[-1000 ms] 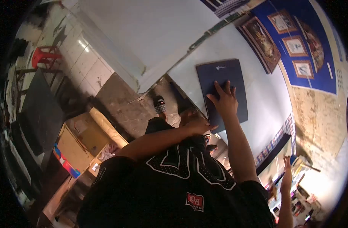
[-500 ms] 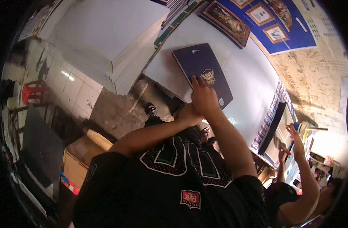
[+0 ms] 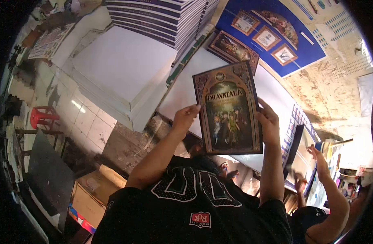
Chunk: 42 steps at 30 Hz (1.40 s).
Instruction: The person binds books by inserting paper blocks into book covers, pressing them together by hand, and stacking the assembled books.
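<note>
A book [image 3: 229,110] with an ornate brown cover, the title "DRAVATALA" and several painted figures is raised above the white table [image 3: 182,87]. My left hand [image 3: 187,118] pinches its left edge. At its right edge my right hand [image 3: 268,121] is closed on the book, with part of the fingers hidden behind it. Farther back on the table lie similar brown-covered books [image 3: 235,48], beside a blue poster [image 3: 272,34] with framed pictures.
Tall stacks of dark-edged books [image 3: 154,18] and white sheets [image 3: 125,65] stand at the upper left. An open cardboard box [image 3: 88,203] and a red stool [image 3: 44,116] are at the left. A co-worker's arms [image 3: 331,191] show at the lower right.
The book has been lifted off the table and turned from its dark blue side to its illustrated cover. My hands have moved apart to its opposite edges.
</note>
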### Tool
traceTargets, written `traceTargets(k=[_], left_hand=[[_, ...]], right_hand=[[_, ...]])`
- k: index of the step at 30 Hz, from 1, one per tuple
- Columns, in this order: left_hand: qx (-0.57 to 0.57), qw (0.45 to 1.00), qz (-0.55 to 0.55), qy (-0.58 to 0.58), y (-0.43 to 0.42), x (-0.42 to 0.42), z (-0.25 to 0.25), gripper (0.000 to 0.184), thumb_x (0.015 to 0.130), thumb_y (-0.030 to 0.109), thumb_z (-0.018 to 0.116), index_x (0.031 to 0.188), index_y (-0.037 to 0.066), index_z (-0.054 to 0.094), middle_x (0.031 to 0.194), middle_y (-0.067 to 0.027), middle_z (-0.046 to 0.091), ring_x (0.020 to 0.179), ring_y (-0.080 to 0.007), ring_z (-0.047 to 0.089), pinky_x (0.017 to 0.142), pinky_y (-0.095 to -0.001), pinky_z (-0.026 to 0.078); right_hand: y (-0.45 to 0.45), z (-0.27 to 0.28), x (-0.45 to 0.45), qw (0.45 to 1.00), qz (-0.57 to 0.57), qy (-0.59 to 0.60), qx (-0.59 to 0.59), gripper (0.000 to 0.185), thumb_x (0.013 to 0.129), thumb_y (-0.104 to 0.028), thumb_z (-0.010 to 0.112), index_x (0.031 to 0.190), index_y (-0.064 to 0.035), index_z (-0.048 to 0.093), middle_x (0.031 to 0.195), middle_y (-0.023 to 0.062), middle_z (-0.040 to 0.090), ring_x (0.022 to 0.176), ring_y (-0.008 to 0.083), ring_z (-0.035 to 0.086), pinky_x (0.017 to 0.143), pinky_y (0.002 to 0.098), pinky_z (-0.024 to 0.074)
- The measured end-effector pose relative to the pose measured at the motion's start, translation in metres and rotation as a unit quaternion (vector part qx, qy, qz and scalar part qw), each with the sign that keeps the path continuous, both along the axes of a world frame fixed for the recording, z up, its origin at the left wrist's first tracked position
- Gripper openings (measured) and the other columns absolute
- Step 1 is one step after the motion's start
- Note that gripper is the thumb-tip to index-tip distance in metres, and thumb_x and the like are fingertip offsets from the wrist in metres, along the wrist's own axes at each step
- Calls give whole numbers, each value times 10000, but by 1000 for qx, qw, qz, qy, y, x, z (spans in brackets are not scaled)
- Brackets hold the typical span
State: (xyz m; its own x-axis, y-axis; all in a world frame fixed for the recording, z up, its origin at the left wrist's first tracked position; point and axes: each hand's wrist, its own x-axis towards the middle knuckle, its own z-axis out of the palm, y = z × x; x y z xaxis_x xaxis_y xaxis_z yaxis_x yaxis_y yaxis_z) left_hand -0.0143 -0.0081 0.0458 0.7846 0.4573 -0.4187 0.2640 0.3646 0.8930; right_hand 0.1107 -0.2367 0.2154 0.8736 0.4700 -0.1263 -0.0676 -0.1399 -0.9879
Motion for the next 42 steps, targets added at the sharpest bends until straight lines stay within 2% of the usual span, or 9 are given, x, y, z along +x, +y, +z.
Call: traceTargets(k=[17,20,21,22,29,35,38,40,42], left_hand=[[-88,992,-88,13,-19,63,-27,333,913,302,703,1072,11,676,1006,-39,689,929,-155,613,866,-346,462],[-24,993,-105,40,-21,83,-25,415,894,330,713,1146,4,657,1005,-75,693,951,-187,628,855,-325,476],[292,949,-108,36,-25,83,-25,470,874,366,717,1193,29,637,1098,-113,657,1042,-237,592,905,-371,454],[578,809,-100,31,-31,80,-26,530,855,402,721,1241,54,617,1191,-150,622,1133,-287,555,955,-416,431],[664,724,-152,110,-41,56,-41,572,865,427,641,1347,139,536,1383,-184,447,1306,-378,389,1078,-536,293],[687,714,-115,70,-38,52,-52,522,860,350,630,1333,143,549,1361,-168,473,1277,-372,439,1050,-540,340],[688,712,-116,77,-38,53,-51,521,846,328,643,1326,145,557,1349,-164,485,1263,-370,458,1031,-543,361],[679,719,-124,81,-37,53,-50,523,845,316,651,1328,139,553,1356,-181,471,1263,-391,447,1032,-559,349],[670,725,-134,84,-39,53,-49,526,845,304,659,1329,133,548,1363,-197,456,1264,-413,435,1033,-575,337]], right_hand=[[-37,-61,154,974,180,87,-104,418,813,-14,696,1213,39,586,1048,99,682,923,182,631,849,302,505],[-13,-55,219,965,245,23,-96,397,814,-37,671,1197,50,610,1021,104,680,968,184,616,886,321,475],[0,-49,243,954,271,-51,-118,413,827,-49,666,1221,47,592,1020,89,668,937,171,604,858,302,474],[13,-43,266,937,294,-124,-140,429,839,-62,660,1246,44,574,1019,74,657,905,158,593,829,282,473],[110,-60,433,883,313,-230,-264,539,812,-235,734,1274,3,590,1154,149,674,1088,231,623,944,323,464],[147,-191,511,820,163,-467,-288,316,808,-334,715,994,-77,712,1100,190,666,877,411,666,763,431,548],[154,-152,410,822,73,-407,-393,390,760,-351,758,1043,-94,680,1064,161,675,952,375,658,840,418,534],[142,-150,356,758,299,-475,-331,665,724,-346,793,1305,-133,551,1234,170,617,1184,379,563,965,480,474],[136,-140,313,735,290,-458,-406,767,724,-378,788,1388,-172,462,1391,149,466,1308,400,402,1017,551,410]])
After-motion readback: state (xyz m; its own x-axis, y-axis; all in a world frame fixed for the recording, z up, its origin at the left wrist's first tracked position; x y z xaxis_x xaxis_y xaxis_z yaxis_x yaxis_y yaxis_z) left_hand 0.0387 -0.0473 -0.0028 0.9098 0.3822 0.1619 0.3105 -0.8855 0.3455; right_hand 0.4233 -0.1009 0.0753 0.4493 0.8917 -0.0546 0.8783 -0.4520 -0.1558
